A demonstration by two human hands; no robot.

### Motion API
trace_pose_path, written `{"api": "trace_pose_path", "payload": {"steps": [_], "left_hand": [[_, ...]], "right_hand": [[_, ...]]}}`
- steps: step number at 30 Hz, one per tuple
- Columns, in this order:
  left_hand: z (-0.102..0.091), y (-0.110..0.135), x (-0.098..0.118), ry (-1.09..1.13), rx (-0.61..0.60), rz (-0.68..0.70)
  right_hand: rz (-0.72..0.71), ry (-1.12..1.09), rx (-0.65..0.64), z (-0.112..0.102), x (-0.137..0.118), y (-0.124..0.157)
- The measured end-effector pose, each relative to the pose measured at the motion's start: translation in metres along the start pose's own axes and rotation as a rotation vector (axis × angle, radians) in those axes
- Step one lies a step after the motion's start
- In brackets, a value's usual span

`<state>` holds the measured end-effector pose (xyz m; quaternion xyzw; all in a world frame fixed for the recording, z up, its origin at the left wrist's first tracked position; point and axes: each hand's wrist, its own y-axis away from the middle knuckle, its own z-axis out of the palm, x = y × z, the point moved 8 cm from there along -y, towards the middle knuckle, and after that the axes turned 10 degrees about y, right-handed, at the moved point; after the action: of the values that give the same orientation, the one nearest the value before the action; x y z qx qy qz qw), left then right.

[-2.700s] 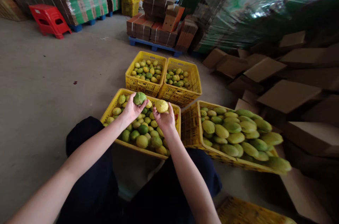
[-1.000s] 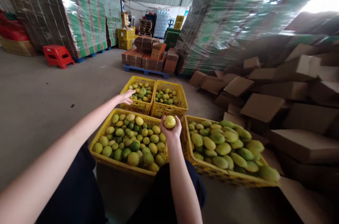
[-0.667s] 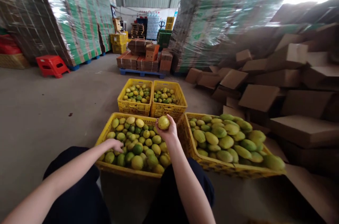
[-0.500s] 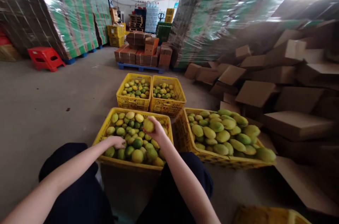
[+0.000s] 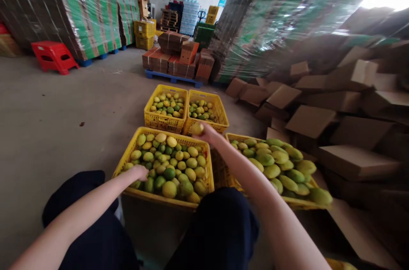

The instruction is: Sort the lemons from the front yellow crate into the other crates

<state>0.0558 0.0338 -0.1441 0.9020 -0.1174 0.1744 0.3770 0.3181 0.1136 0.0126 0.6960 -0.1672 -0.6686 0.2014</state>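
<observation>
My right hand is closed around a yellow-green fruit, held over the far right edge of the near yellow crate, just in front of the back crates. Round and oval fruits in green and yellow fill this near crate, a dark green one among them. Low over its left side is my left hand, fingers curled down among the fruits. Whatever those fingers grip is hidden. To the right, beneath my right forearm, another yellow crate is heaped with larger, longer yellow-green fruits.
Two yellow crates of fruit, a left one and a right one, stand behind the near crate. Cardboard boxes are piled at right. Farther back are a blue pallet of bundled cartons, a red stool and tall wrapped stacks.
My right hand has carried the fruit up and to the right, from above the near crate's middle to its far right edge. My left hand has shifted slightly left.
</observation>
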Motion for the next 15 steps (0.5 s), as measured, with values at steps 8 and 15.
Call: {"api": "trace_pose_path", "payload": {"steps": [8, 15], "left_hand": [[0.002, -0.018, -0.011, 0.033, 0.051, -0.014], [0.012, -0.037, -0.032, 0.174, 0.081, -0.051]], "right_hand": [[0.006, -0.200, 0.265, -0.044, -0.006, -0.009], [0.105, -0.385, 0.023, 0.024, 0.081, 0.007]]}}
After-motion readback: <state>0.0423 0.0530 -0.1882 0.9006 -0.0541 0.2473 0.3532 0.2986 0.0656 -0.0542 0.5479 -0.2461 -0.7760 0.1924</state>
